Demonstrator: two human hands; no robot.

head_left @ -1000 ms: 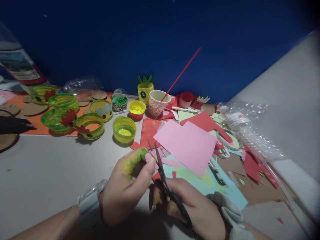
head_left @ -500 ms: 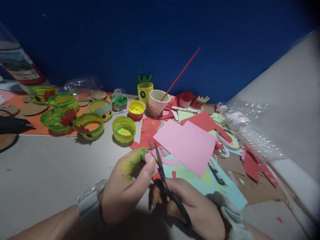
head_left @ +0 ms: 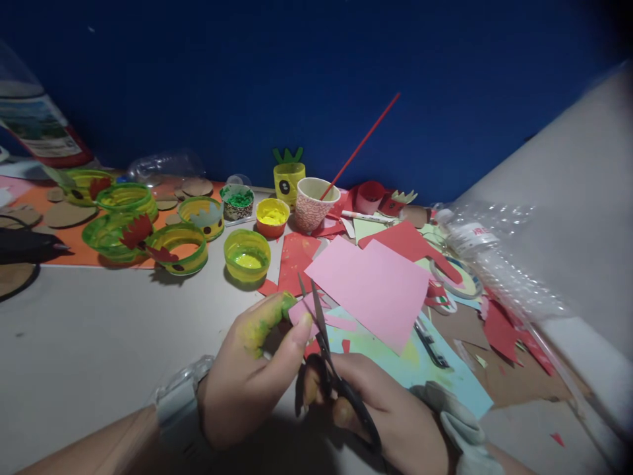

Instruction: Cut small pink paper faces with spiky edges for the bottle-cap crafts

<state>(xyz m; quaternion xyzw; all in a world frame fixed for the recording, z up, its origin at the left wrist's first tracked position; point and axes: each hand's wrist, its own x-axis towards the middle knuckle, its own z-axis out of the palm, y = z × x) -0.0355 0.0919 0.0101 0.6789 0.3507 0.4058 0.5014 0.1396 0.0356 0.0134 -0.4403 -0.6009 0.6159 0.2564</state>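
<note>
My left hand (head_left: 247,376), smeared with yellow-green paint, pinches a small pink paper piece (head_left: 302,307) between thumb and forefinger. My right hand (head_left: 390,415) grips black scissors (head_left: 329,359), whose blades are parted around that pink piece. A watch sits on my left wrist. Just beyond the scissors lies a large pink paper sheet (head_left: 370,287) on top of a light blue sheet (head_left: 420,366).
Green and yellow cut bottle rings (head_left: 175,247) stand at the left on orange paper. A green paint tub (head_left: 246,255), a yellow paint tub (head_left: 271,217), a patterned cup (head_left: 315,203) with a red stick and a clear plastic bottle (head_left: 494,254) lie around red paper scraps.
The scissor blades have shifted slightly along the small pink piece. My left thumb has moved a little over it. Otherwise the hands stay where they were.
</note>
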